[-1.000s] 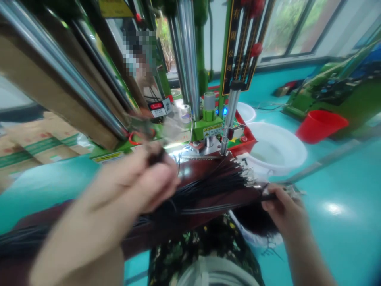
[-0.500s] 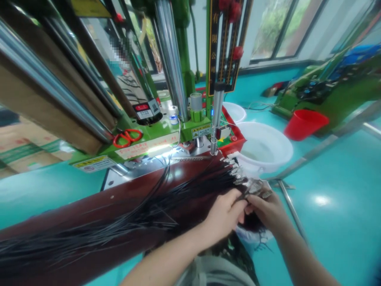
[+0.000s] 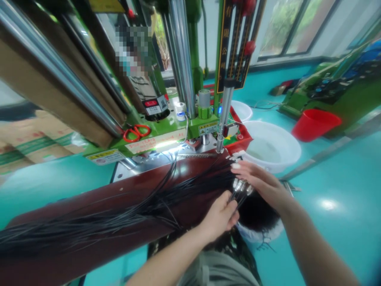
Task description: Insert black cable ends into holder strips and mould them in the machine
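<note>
Right of ctr., L hand (image 3: 219, 217) is clamping the wire bunch (image 3: 237, 196) below its pale ends (image 3: 241, 186) — prob. light, bendy, best gripped there; R hand (image 3: 266, 183) is holding fingers straight, together, over them.

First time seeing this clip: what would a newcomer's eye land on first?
Probably the long spread of black cables across the dark red table, below the tall green machine. At its right end, the left hand grips a small bunch of cables, the right hand at its pale tips. Bright red also stands out: scissor handles on the machine, a bucket at right.
</note>
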Demonstrator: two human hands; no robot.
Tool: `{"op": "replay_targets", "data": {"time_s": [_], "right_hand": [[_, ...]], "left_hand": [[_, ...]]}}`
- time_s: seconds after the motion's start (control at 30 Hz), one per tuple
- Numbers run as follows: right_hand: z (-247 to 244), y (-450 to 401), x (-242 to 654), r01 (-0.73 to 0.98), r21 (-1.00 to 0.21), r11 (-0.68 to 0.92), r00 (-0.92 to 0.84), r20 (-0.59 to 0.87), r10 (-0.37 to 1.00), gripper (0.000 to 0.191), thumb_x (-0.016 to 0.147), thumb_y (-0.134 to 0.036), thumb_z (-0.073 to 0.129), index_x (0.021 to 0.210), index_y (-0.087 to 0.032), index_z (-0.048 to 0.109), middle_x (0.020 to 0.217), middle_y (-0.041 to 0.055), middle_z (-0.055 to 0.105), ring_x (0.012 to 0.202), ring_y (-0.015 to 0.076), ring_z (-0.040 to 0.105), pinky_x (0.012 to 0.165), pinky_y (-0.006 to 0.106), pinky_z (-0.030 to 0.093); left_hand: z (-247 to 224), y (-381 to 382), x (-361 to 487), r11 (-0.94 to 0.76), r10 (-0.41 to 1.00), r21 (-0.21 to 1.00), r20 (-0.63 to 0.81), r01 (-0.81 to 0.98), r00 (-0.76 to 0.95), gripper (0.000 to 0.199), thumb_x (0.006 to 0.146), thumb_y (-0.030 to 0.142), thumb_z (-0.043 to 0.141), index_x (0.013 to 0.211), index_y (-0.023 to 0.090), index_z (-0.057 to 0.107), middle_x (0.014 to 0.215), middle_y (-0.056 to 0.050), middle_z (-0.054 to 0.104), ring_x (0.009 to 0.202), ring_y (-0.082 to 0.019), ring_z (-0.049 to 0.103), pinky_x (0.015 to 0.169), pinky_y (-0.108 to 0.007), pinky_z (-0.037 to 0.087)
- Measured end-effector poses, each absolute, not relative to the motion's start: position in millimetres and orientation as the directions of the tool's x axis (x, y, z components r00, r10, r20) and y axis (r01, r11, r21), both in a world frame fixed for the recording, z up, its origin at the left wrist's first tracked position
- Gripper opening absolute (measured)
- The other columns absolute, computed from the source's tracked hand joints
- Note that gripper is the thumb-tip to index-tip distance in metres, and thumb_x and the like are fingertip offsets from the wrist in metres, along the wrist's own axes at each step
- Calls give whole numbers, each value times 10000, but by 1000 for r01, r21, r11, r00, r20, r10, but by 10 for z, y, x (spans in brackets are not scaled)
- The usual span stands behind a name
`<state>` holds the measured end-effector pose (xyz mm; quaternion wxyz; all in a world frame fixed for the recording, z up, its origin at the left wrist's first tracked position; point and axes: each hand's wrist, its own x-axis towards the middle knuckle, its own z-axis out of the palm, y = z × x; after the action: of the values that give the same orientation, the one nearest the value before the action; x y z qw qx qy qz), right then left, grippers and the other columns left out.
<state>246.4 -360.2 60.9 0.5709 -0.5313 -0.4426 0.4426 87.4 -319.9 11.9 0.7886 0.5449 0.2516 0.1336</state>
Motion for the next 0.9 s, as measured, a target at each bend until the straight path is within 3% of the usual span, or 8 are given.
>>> {"op": "replay_targets", "data": {"time_s": [0.1, 0.2, 0.33, 0.47, 0.53, 0.63, 0.73, 0.9], "right_hand": [[736, -3400, 2431, 305, -952, -18, -134, -61, 989, 311, 875, -347, 457, 1071, -202, 651, 1150, 48, 629, 1107, 201, 535, 996, 343, 361], [707, -3248, 2306, 476, -876, 77, -352, -109, 930, 372, 892, -321, 409, 1174, -155, 587, 1243, 72, 566, 1162, 197, 495, 1019, 344, 341], [563, -3197, 2125, 412, -902, 132, -383, -40, 923, 442, 916, -312, 363, 1318, -141, 426, 1248, 99, 557, 1138, 163, 515, 977, 319, 388], [479, -3040, 2038, 342, -923, 175, -445, 5, 896, 405, 923, -325, 347, 1269, -161, 477, 1198, 89, 594, 1107, 153, 541, 958, 311, 408], [433, -2821, 2053, 439, -876, 199, -385, 17, 923, 400, 925, -331, 338, 1257, -162, 482, 1222, 88, 575, 1121, 154, 530, 958, 305, 409], [311, -2381, 2141, 856, -492, 156, -149, 54, 987, 365, 911, -274, 364, 1231, -152, 492, 1230, 101, 556, 1167, 183, 480, 994, 323, 364], [166, -2009, 2221, 991, -115, 62, -59, 30, 998, 341, 823, -101, 411, 1138, -98, 541, 1124, 164, 583, 1129, 265, 488, 958, 387, 365], [126, -1827, 2180, 995, -50, 85, -89, -82, 993, 263, 707, -55, 453, 934, -115, 571, 1040, 176, 586, 1010, 290, 542, 827, 369, 412]], "left_hand": [[45, -3237, 868, 443, 482, 896, -274, 38, 832, 308, 809, 479, 484, 798, 199, 356, 454, 101, 407, 301, -21, 285, 297, -127, 194], [13, -3240, 856, 463, 541, 886, -273, -11, 796, 343, 801, 513, 479, 818, 181, 395, 468, 80, 445, 294, -41, 344, 279, -145, 245], [-34, -3216, 828, 476, 639, 875, -274, -89, 719, 384, 763, 527, 536, 825, 167, 420, 506, 74, 457, 314, -38, 368, 285, -151, 269], [-105, -3124, 774, 498, 711, 850, -285, -173, 643, 395, 736, 529, 570, 782, 164, 427, 507, 85, 413, 320, -17, 315, 295, -148, 225], [-120, -3044, 711, 524, 745, 819, -307, -234, 592, 388, 738, 524, 571, 797, 163, 441, 516, 88, 401, 334, -13, 301, 306, -145, 209], [-109, -2913, 566, 547, 777, 774, -329, -318, 537, 378, 736, 508, 585, 780, 152, 466, 515, 84, 390, 359, -14, 304, 328, -149, 216], [-94, -2816, 410, 533, 815, 755, -338, -381, 471, 392, 709, 505, 619, 767, 145, 475, 510, 83, 383, 369, -13, 287, 333, -152, 188], [-118, -2755, 263, 501, 858, 764, -373, -408, 354, 425, 642, 477, 693, 717, 178, 401, 497, 102, 348, 375, -7, 254, 344, -143, 146]]}}
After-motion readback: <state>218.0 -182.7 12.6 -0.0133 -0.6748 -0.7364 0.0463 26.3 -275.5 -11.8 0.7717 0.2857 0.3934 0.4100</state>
